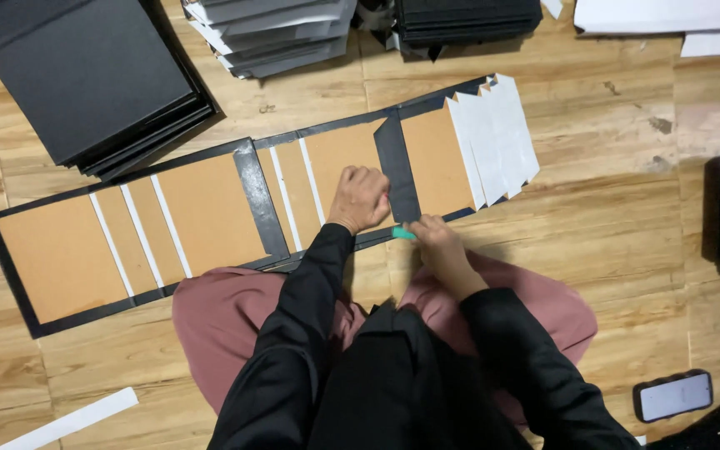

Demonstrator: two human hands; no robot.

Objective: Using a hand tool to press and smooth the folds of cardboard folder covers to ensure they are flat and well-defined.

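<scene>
Two hands: left hand [360,198] fisted on cardboard panel [339,171]; right hand [433,242] pinching green scraper [402,233].

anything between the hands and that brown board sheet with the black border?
Nothing visible. The left hand rests fisted directly on the board sheet; the right hand holds a small green tool against the sheet's black near edge. Both are already in contact.

Flat brown cardboard panels [210,212] edged in black, small teal tool [403,233] at near edge.
</scene>
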